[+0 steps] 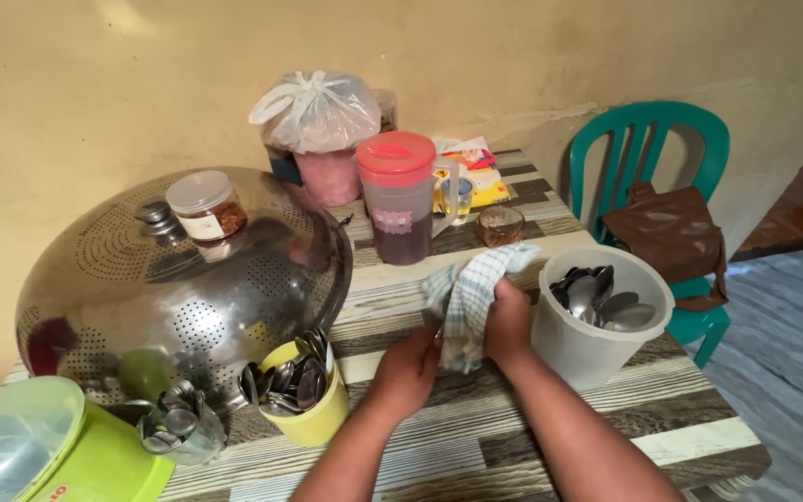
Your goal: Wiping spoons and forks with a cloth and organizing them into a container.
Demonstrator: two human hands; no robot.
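My right hand (509,321) is wrapped in a checked blue-and-white cloth (469,290) over the striped wooden table (476,428). My left hand (408,372) is closed on something thin at the cloth's lower edge; the cloth hides what it is. Just right of my right hand stands a white plastic tub (580,349) holding several metal spoons (601,299). To the left of my left hand is a yellow cup (320,418) packed with spoons.
A large perforated steel dome cover (188,297) with a small jar (206,204) on top fills the left. A red-lidded pitcher (400,200), bagged container (320,130), small glass (500,225), green container (39,455) and clear cup of cutlery (181,429) stand around. A green chair (657,177) with brown bag is right.
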